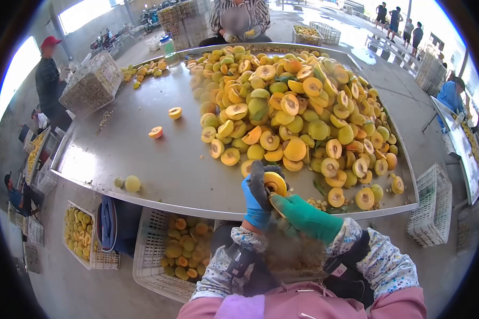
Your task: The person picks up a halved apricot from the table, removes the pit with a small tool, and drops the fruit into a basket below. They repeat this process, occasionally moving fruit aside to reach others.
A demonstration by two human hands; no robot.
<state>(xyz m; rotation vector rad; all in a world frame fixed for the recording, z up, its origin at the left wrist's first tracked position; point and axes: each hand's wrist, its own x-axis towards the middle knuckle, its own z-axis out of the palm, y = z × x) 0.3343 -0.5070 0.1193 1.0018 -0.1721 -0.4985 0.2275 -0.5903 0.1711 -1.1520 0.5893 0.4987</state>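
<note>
Near the front edge of the metal table (117,159), my left hand (257,195) wears a blue and dark glove, its fingers wrapped round a cut yellow fruit half (274,183). My right hand (308,213), in a green glove, is closed just right of it, its fingertips at the fruit; a thin tool seems to show there, but its shape is hard to make out. Beyond both hands rises a large heap of halved and whole yellow-green fruit (287,106). Small pits (318,204) lie on the table right of my hands.
Below the table edge stand a crate of fruit (146,260) and a dark blue bag (125,223). A white crate (431,204) is at the right. Across the table sits a person in a striped top (253,16); another in a red cap (48,80) stands left.
</note>
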